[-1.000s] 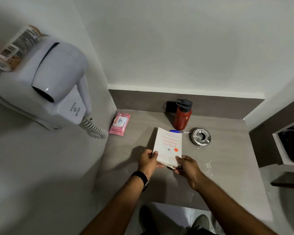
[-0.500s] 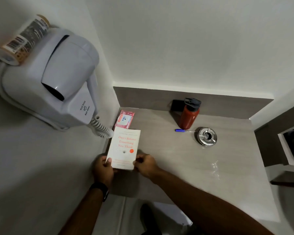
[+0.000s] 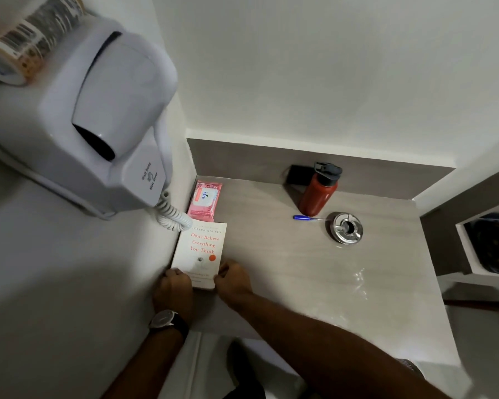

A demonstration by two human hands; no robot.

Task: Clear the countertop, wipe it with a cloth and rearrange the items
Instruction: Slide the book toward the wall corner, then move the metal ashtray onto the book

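Note:
A white paperback book [image 3: 200,250] with orange title lettering lies flat on the grey countertop [image 3: 285,269], pushed against the left wall. My left hand [image 3: 174,289] grips its near left corner and my right hand [image 3: 232,279] grips its near right corner. Just behind the book lies a pink pack of wipes [image 3: 204,201]. Farther right stand a red bottle [image 3: 317,192] with a dark cap, a blue pen [image 3: 307,218] and a round metal ashtray [image 3: 346,227].
A white wall-mounted hair dryer [image 3: 98,116] with a coiled cord [image 3: 172,216] hangs over the left edge, the cord touching the book's far corner. A small black object [image 3: 297,174] leans on the backsplash. A white box [image 3: 490,243] sits to the right.
Both hands carried the book from the middle of the counter to the left wall and lowered it flat in front of the pink wipes pack.

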